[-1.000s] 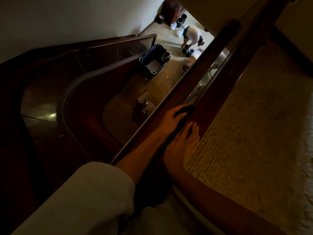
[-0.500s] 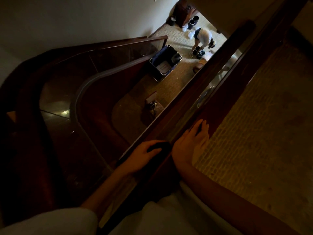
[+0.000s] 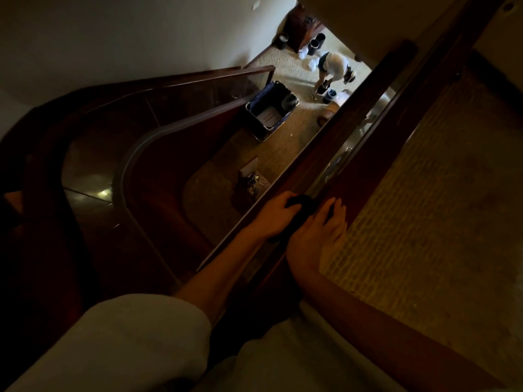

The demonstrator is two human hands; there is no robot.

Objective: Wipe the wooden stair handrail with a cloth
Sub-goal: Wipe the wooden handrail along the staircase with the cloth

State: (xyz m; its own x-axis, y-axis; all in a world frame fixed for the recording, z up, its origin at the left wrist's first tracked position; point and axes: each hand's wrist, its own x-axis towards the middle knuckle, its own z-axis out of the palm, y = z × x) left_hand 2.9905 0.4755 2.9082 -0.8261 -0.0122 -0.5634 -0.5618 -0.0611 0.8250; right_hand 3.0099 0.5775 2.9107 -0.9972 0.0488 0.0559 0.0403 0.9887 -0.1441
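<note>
Clearly mid-wipe: the long dark-brown wooden stair handrail (image 3: 351, 114) runs diagonally, its long axis pointing from the person's body past both hands toward the upper right. That stretch beyond the hands probably remains. The left hand (image 3: 276, 215) clutches a small dark crumpled cloth (image 3: 300, 205) on the rail, just beside the right hand (image 3: 317, 230), whose straight fingers lie flat on the wood.

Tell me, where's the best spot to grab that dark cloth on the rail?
Probably its bunched middle, coming from above. The cloth lies draped over the top of the rail, so fingers can curl down over both, as the left hand does. The right hand rests flat beside it.
</note>
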